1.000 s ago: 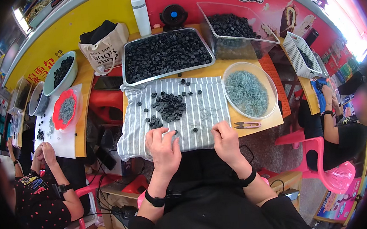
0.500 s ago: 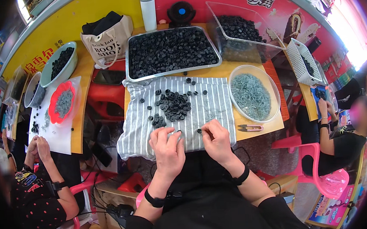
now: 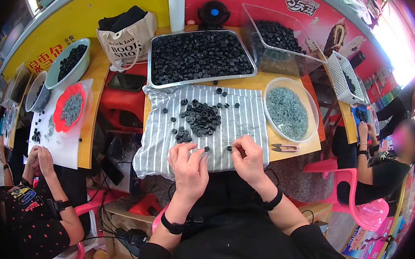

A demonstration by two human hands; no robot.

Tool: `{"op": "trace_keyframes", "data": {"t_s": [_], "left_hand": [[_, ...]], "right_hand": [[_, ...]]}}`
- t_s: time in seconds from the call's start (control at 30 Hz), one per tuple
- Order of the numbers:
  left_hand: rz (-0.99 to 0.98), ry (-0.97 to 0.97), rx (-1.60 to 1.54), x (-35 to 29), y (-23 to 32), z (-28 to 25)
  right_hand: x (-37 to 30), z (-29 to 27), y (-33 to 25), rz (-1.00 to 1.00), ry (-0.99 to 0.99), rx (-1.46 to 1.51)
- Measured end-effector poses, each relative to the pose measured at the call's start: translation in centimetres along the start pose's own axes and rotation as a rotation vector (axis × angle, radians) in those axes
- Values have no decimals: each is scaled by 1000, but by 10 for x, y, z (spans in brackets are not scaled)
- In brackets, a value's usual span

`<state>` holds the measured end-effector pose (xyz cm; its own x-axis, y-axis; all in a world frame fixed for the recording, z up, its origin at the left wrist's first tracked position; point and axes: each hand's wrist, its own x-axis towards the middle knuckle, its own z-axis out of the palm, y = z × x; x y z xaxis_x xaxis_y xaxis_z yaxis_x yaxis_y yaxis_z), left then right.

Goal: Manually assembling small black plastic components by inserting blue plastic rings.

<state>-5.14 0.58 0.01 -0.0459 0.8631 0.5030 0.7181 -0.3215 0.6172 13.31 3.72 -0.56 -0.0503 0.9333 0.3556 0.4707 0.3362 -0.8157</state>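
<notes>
Over the front of a grey-and-white striped cloth [image 3: 163,156], my two hands are a short way apart. My left hand [image 3: 187,167] has its fingers bent and its thumb close to a small black round piece [image 3: 206,149] at the fingertips; whether it grips the piece is hard to see. My right hand [image 3: 248,161] is closed in a pinch, with another small black round piece [image 3: 229,148] at its fingertips. Just beyond them lies a loose pile of such black pieces [image 3: 202,118], some with a hole in the middle. A few thin strands [image 3: 246,128] lie right of the pile.
Behind the cloth is a metal tray [image 3: 152,61] of black pieces. A clear bin [image 3: 280,64] holds more. Right of the cloth stand a round tub [image 3: 266,107] of thin grey-green strands and thread snips [image 3: 285,147]. People work at side tables, left [image 3: 86,147] and right [image 3: 350,124].
The whole view has shifted slightly, so the table sits a little farther right. Both hands keep nearly the same pose, each with a black piece at its fingertips.
</notes>
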Motion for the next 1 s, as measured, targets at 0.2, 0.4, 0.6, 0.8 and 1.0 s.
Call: {"op": "trace_keyframes", "data": {"t_s": [0.2, 0.4, 0.6, 0.8, 1.0], "left_hand": [[3, 5, 8, 0, 1, -3], [20, 13, 51, 4, 4, -12], [35, 53, 0, 29, -8, -21], [117, 12, 27, 87, -4, 12], [123, -182, 343, 101, -11, 54]], "right_hand": [[7, -3, -10, -423, -62, -422], [14, -3, -24, -494, -271, -621], [1, 1, -8, -517, -37, -553], [1, 0, -3, -517, -65, -389], [-8, -31, -5, -315, -264, -269]]}}
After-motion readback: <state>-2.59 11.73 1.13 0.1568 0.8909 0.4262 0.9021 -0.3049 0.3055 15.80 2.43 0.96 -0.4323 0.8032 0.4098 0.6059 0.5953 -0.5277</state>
